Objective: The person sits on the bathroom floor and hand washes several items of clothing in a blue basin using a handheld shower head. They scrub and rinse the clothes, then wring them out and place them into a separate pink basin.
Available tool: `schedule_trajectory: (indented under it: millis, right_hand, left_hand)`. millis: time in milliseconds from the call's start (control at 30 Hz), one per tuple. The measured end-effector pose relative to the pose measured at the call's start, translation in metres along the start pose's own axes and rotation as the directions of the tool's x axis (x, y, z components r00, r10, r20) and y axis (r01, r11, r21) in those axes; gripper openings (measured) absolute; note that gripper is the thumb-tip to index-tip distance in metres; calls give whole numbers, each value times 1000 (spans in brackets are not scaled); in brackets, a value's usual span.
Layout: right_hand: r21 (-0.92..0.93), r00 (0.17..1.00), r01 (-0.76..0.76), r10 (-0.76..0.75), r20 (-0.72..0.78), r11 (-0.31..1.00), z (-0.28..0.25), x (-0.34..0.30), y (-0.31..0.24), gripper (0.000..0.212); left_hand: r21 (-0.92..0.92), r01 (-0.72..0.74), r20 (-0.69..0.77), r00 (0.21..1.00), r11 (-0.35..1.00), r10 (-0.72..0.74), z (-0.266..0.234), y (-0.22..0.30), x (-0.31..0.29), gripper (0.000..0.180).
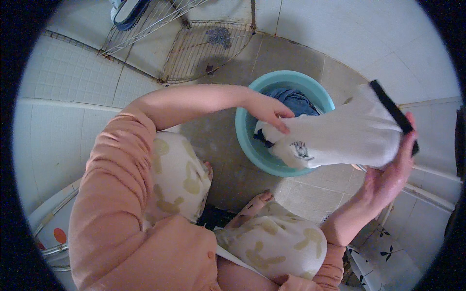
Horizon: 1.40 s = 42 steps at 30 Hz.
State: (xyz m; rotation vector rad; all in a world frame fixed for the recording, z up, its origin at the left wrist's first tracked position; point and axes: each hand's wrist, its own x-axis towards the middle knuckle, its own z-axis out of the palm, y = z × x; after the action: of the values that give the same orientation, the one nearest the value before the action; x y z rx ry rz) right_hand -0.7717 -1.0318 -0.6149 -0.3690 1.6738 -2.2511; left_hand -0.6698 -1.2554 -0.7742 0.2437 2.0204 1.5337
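Note:
A white garment (335, 138) with a black band (388, 104) and a small dark print stretches between my hands, over the right side of a teal basin (245, 140). My right hand (393, 165) grips its banded end, raised beyond the basin's rim, with some fingers hidden behind the cloth. My left hand (269, 111) is closed on the other end, which hangs down into the basin. Blue denim cloth (293, 99) lies inside the basin. A darker bit of fabric shows below my left hand, partly covered by the white cloth.
The basin stands on a tiled floor (310, 199) in front of my feet. A rusty wire rack (208, 53) is at the far left, with a brush (130, 14) on an upper shelf. White tiled walls close in on both sides. Pale pipes (432, 194) run along the right wall.

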Motion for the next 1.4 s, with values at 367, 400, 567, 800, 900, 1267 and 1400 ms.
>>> schedule_trajectory:
  millis: [367,400,567,800,900,1267,1400]
  right_hand:
    - [-594,925,-126,311,219,794,-41,-24,73,28]
    - [-664,896,-159,389,214,731,-39,-27,79,27]
    - [-878,885,424,101,454,222,-33,-37,125,53]
    - [-590,853,46,275,443,806,-4,-18,139,41]
    - [-516,914,-26,230,335,856,0,-25,125,25]
    - [-149,989,48,-26,143,988,-21,-14,35,40]
    - [-483,977,187,-109,185,856,-48,0,27,35]
  left_hand:
    - [203,-65,-426,893,977,148,-27,48,-23,26]
    - [199,-79,-425,891,977,159,-27,47,-21,26]
    - [292,-152,-328,912,944,248,-23,37,0,31]
    - [138,-178,-271,939,974,210,-5,62,6,47]
    - [-103,-473,-354,839,875,413,-5,17,4,68]
    - [-79,-239,-403,896,968,188,14,-41,-15,34]
    - [-154,-336,-531,821,929,209,-15,-29,-32,24]
